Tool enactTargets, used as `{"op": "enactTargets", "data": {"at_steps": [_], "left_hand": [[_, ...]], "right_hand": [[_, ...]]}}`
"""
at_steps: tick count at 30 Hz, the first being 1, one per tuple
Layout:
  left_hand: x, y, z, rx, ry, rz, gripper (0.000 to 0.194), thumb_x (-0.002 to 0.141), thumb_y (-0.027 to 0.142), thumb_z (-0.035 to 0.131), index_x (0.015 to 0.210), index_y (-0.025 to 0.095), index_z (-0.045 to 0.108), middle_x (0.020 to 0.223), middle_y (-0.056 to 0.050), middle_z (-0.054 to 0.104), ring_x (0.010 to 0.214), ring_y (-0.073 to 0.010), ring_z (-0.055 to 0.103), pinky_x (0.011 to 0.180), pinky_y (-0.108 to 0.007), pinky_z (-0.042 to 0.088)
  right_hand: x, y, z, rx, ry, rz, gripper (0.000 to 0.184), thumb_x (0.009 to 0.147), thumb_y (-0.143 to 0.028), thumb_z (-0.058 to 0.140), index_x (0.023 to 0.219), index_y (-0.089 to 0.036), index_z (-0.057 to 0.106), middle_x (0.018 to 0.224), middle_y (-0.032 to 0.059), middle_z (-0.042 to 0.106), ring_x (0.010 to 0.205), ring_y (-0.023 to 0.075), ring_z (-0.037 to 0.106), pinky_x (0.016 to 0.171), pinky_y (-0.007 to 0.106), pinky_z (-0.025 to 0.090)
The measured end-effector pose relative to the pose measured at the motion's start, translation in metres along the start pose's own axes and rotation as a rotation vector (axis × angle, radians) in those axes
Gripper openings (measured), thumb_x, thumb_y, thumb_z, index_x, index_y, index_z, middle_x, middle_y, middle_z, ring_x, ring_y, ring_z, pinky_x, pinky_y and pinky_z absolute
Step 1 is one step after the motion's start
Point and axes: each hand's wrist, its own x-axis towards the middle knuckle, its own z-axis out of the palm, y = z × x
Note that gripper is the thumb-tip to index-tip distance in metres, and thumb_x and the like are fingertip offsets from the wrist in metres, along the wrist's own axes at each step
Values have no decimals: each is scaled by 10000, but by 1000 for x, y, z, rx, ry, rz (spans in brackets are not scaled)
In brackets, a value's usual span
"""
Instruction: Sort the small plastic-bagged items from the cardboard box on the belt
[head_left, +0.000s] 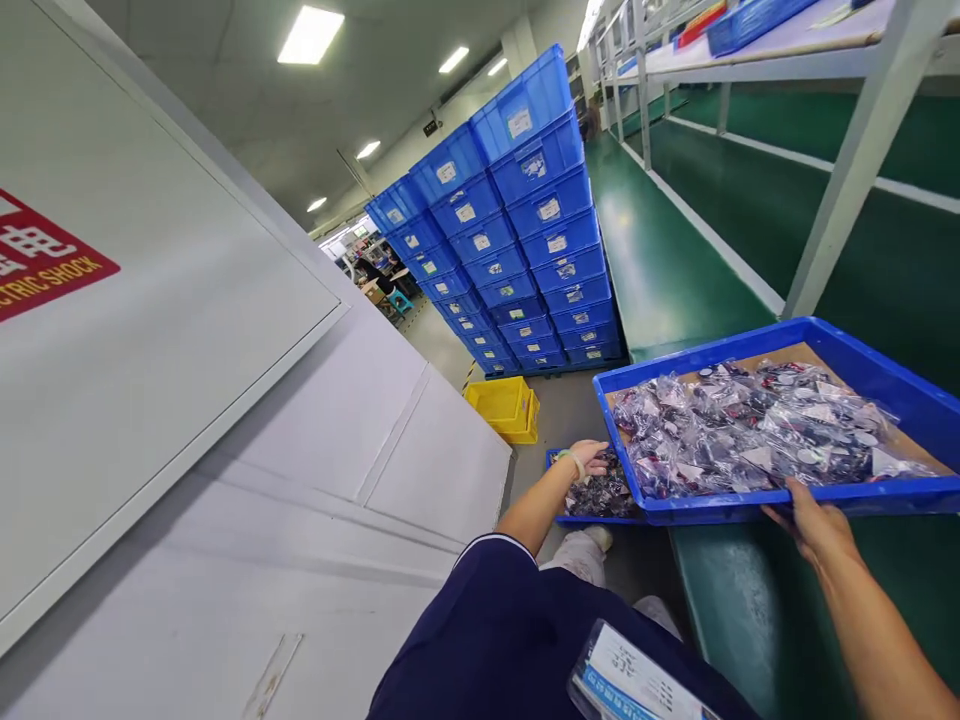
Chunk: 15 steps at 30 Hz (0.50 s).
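My right hand (pixel 814 522) grips the near rim of a shallow blue tray (pixel 892 375) that juts over the edge of a green workbench. The tray is lined with brown card and heaped with clear plastic bags of small dark parts (pixel 750 425). My left hand (pixel 589 458), with a band on the wrist, reaches down into a lower blue crate (pixel 559 518) on the floor. Its fingers rest on more bagged parts (pixel 600 492) there; I cannot see whether they hold any. Part of that crate is hidden behind the tray.
A yellow crate (pixel 506 405) sits on the floor ahead. Behind it stand tall stacks of blue crates (pixel 517 240) with labels. A white cabinet (pixel 187 400) with a red electric-shock sign fills the left. The green workbench (pixel 675 260) with a metal shelf frame (pixel 855 170) runs along the right.
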Motion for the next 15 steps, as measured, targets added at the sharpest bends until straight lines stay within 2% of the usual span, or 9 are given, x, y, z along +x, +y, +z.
{"op": "enactTargets", "data": {"at_steps": [4,6,8,10,12,13,15], "left_hand": [[-33,2,-46,54,90,8,208,817,250,709,915,124,576,973,-82,652,763,-159,644,699,-303,546],[-46,14,-61,77,134,67,194,812,245,705,881,126,569,966,-87,653,771,-156,648,680,-275,532],[-57,41,-65,93,149,171,206,804,253,709,891,136,564,1017,-105,657,841,-161,661,701,-247,522],[-78,83,-53,97,93,316,231,822,298,692,961,160,569,1121,-104,656,950,-154,661,765,-225,519],[-125,127,-32,77,-88,533,307,836,396,682,1050,202,578,1215,-70,646,1042,-143,648,859,-225,520],[-162,145,-21,21,-292,757,391,816,446,704,1084,188,584,1231,-106,642,1068,-184,650,900,-281,532],[-260,164,-6,11,-706,1156,575,785,564,726,1205,208,562,1273,-127,616,1117,-257,644,937,-381,551]], "right_hand": [[5,4,-1,2,-8,15,188,857,-282,616,969,-192,495,1376,116,506,1286,232,484,799,176,553],[7,7,-4,-8,-50,37,200,842,-336,599,952,-199,503,1375,106,510,1298,240,473,827,219,565],[6,10,-10,-32,-83,59,278,788,-400,617,957,-198,529,1317,116,553,1277,266,493,858,277,572],[-3,16,-20,-70,-61,71,428,654,-456,691,964,-189,563,1245,145,592,1246,313,515,902,341,559],[-26,29,-36,-95,-1,88,575,482,-489,737,945,-176,603,1211,177,606,1199,366,539,932,394,544],[-44,39,-48,-92,25,99,614,413,-506,733,916,-171,622,1193,192,613,1163,385,558,931,408,544],[-95,67,-81,-52,64,111,625,333,-551,696,835,-182,643,1148,204,632,1087,391,599,891,398,564]]}}
